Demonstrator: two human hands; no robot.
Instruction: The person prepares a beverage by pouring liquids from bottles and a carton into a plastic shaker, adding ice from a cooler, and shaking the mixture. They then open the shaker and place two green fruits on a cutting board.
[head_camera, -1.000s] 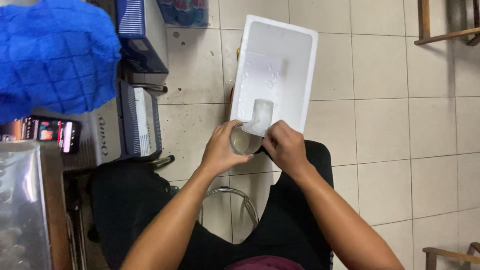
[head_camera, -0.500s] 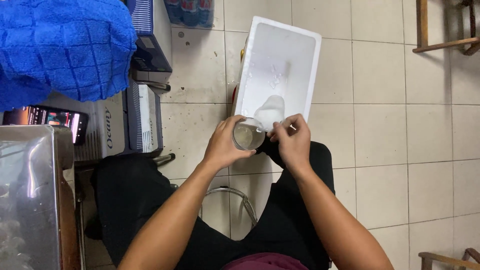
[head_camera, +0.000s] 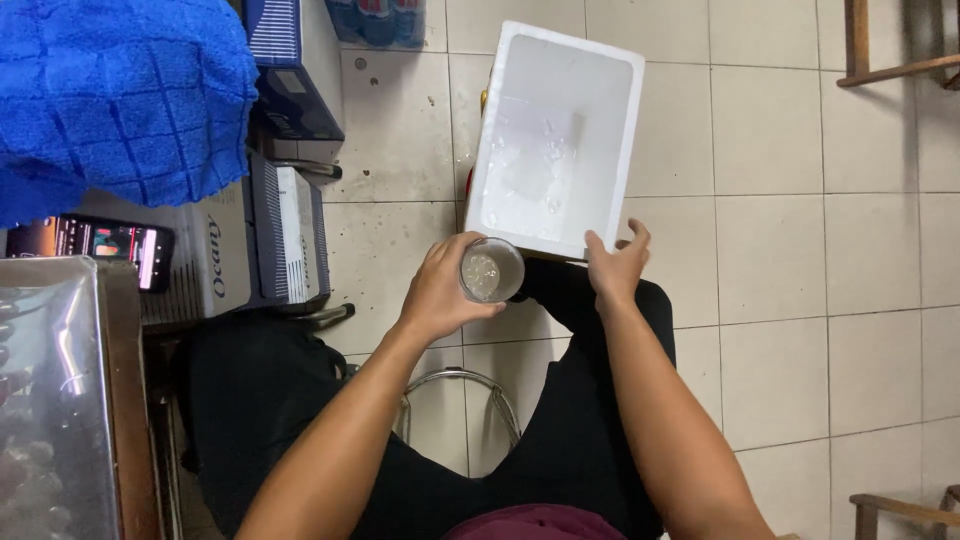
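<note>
Glass cup (head_camera: 492, 270), one clear one, sits in the left hand (head_camera: 447, 292). The fingers wrap around its side and hold it tight. The cup stands up straight, with its open mouth facing up at the camera, so its long way runs up and down. Small bits of ice show inside it. The cup is above the person's lap, just in front of the near edge of one white foam box (head_camera: 556, 138).

The foam box is a long shape on the tiled floor (head_camera: 800, 200). Its long way runs away from the person, a bit tilted. It is open on top, and some ice and wet spots lie on its bottom.

The right hand (head_camera: 617, 265) holds nothing. Its fingers are spread wide, and the tips touch or nearly touch the near edge of the box. I cannot tell which.

Two hands and two bare arms are in view. The person sits with black trousers (head_camera: 590, 400) on, and one round metal stool frame (head_camera: 460, 400) shows between the legs.

On the left, one blue checked cloth (head_camera: 120, 100) lies up high. One phone (head_camera: 100, 245) with a lit screen is below it. Two cardboard cartons (head_camera: 260, 240) stand on the floor beside it. Wooden chair legs (head_camera: 880, 60) show at the right edge.
</note>
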